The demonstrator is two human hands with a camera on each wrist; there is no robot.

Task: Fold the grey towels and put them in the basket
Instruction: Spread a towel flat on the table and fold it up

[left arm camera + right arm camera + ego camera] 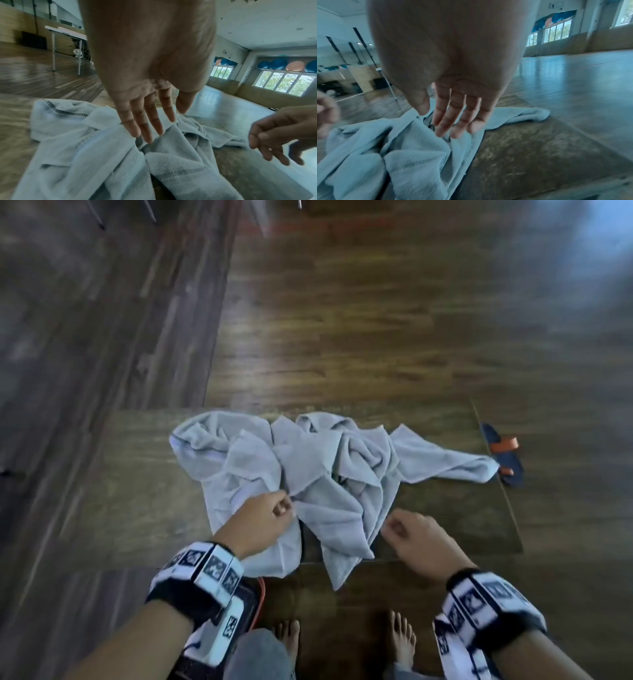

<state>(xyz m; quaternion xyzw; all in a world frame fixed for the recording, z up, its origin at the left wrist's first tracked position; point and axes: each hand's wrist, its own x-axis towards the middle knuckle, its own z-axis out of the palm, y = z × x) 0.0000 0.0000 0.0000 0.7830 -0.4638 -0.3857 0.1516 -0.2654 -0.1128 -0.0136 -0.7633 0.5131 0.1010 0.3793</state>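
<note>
Several crumpled grey towels (308, 467) lie heaped on a low wooden table (445, 522). My left hand (279, 508) hovers over the near left of the heap. In the left wrist view its fingers (147, 129) reach down straight to a towel fold (96, 146) and hold nothing. My right hand (400, 530) hangs just right of the heap's near edge. Its fingers (453, 125) are relaxed above the towel (412, 152), apart from it. No basket is in view.
A blue sandal with orange straps (505, 455) lies on the floor past the table's right edge. My bare feet (402, 642) stand at the near side. A dark thing with an orange edge (257, 601) is partly hidden under my left wrist. Wooden floor surrounds the table.
</note>
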